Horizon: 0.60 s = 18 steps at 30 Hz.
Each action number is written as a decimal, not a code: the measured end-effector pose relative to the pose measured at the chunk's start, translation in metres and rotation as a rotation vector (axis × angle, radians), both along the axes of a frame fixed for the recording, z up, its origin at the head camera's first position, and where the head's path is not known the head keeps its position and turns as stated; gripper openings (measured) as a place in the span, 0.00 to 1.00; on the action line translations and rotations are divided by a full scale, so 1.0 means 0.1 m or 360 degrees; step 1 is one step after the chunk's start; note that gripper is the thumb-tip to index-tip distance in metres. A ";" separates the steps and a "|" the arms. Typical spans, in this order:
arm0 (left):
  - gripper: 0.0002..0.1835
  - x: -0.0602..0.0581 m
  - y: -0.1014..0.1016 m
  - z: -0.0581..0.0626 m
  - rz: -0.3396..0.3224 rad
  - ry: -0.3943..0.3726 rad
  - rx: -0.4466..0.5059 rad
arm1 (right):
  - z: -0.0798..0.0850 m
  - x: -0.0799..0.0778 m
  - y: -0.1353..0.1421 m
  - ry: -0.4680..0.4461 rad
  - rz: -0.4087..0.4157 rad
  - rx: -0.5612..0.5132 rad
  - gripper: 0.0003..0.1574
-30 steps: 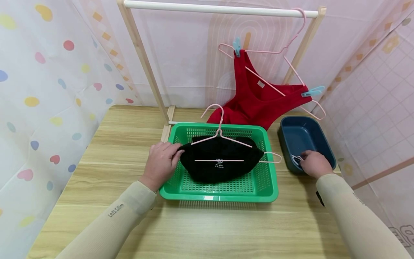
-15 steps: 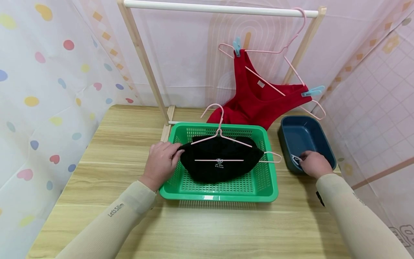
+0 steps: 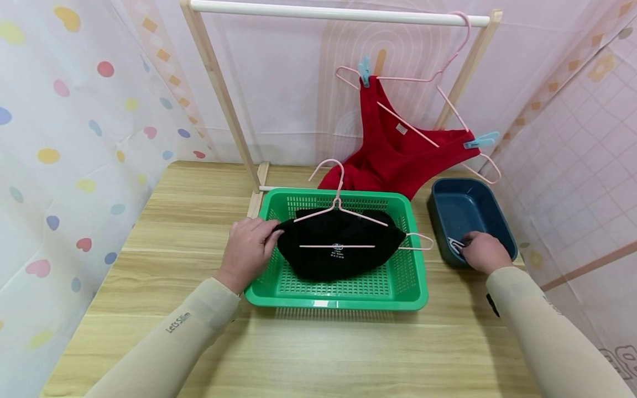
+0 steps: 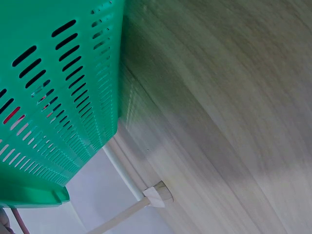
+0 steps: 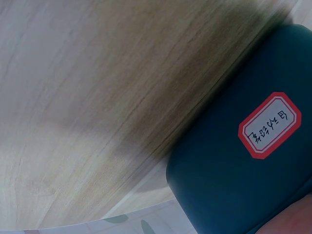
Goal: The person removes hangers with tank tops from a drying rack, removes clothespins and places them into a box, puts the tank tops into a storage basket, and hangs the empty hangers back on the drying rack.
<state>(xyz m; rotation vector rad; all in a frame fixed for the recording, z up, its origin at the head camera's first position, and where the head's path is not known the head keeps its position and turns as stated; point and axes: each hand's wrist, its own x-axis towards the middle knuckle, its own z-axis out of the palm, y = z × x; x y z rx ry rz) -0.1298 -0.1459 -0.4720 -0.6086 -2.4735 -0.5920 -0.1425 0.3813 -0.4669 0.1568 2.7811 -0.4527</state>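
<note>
In the head view my left hand (image 3: pixel 250 247) pinches the left shoulder corner of a black garment (image 3: pixel 333 265), which hangs on a pink hanger (image 3: pixel 340 193) over the green basket (image 3: pixel 338 303). The hanger's right end pokes out of the garment past the basket's rim. My right hand (image 3: pixel 485 253) reaches into a dark blue box (image 3: pixel 465 207), its fingers at a white clothespin (image 3: pixel 454 245). Those fingertips are partly hidden by the hand itself. The left wrist view has the basket's slotted wall (image 4: pixel 63 97); a label (image 5: pixel 269 125) on the box fills part of the right wrist view.
Behind the basket stands a rack with a white rail (image 3: pixel 323 12). From it a red tank top (image 3: pixel 398 143) hangs crookedly on another pink hanger, held by light blue clothespins (image 3: pixel 481 141). A wooden table (image 3: pixel 199 221) lies below, with patterned curtains around it.
The white clothespin at my right fingertips has shifted slightly inside the box. My left hand, the black garment and the hanger have stayed in place.
</note>
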 end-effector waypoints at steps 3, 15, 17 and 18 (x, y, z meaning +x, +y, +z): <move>0.10 0.00 0.00 0.00 -0.0001 -0.0004 0.0005 | 0.00 -0.01 0.00 0.0005 0.0001 0.0004 0.24; 0.10 0.00 0.00 0.02 -0.0002 -0.0026 0.0000 | 0.02 0.00 -0.01 0.0052 -0.0028 -0.0032 0.27; 0.10 0.01 0.00 0.01 -0.0002 -0.0028 -0.0003 | 0.02 0.00 -0.01 0.0056 -0.0031 -0.0033 0.27; 0.10 0.01 0.00 0.01 -0.0002 -0.0027 -0.0004 | 0.02 0.00 -0.01 0.0056 -0.0034 -0.0034 0.28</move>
